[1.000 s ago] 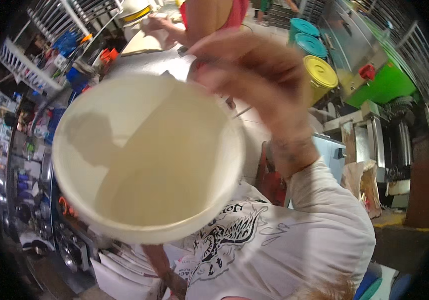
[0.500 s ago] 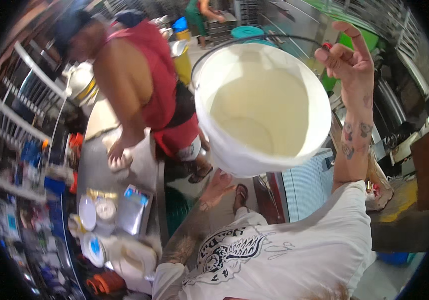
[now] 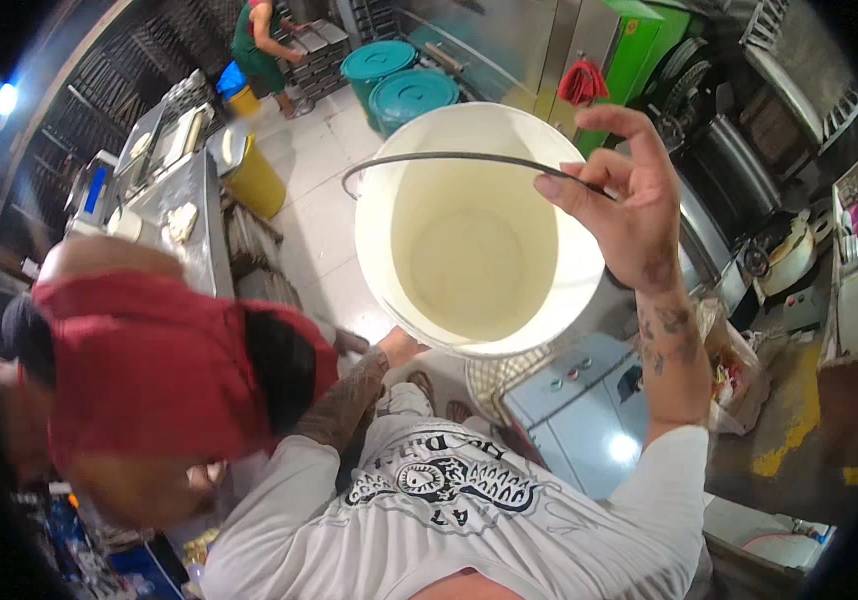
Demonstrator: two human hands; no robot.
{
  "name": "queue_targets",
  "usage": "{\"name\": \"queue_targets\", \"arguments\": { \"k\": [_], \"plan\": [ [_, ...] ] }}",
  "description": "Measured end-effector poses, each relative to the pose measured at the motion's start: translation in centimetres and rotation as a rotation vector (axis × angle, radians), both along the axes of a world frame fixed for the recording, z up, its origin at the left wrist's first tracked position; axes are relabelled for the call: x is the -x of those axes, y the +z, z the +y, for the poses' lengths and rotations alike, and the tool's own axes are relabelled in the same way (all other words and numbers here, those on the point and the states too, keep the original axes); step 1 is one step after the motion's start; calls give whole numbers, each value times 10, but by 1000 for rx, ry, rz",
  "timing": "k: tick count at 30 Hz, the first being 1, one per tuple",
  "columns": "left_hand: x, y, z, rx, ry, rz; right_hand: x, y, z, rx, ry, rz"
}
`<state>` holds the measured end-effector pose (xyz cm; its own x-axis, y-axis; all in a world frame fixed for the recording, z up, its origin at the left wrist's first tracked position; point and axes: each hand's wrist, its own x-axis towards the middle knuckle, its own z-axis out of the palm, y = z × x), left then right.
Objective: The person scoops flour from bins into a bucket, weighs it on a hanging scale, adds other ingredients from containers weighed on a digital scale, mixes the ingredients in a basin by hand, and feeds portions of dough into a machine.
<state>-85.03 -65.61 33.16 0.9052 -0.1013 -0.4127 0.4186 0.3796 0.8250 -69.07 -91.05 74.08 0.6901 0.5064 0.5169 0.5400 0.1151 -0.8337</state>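
The white bucket now hangs lower and more upright than half a second ago, its mouth turned up toward the camera, so the whole pale, empty bottom shows. The right hand has its fingers hooked round the thin wire handle, which arcs across the rim, and it alone seems to carry the bucket in the air, above the floor and clear of any surface. The left hand has come up to the underside, just below the near rim; it looks to touch the base, but I cannot tell whether its fingers close on it. A person in a red top now bends low at the near left, beside the steel bench. It looks like the bucket is being steadied, not swung
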Motion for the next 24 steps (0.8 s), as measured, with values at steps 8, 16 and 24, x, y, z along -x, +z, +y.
{"name": "queue_targets", "arguments": {
  "k": [8,16,24],
  "plan": [
    [-166,-48,127,162,-16,3,-94,-8,125,175,-173,-232],
    [-322,-70,235,340,33,-54,-238,26,267,198,-218,8],
    [-438,51,323,248,228,-170,-436,56,360,-36,-310,-177]
  ]
}}
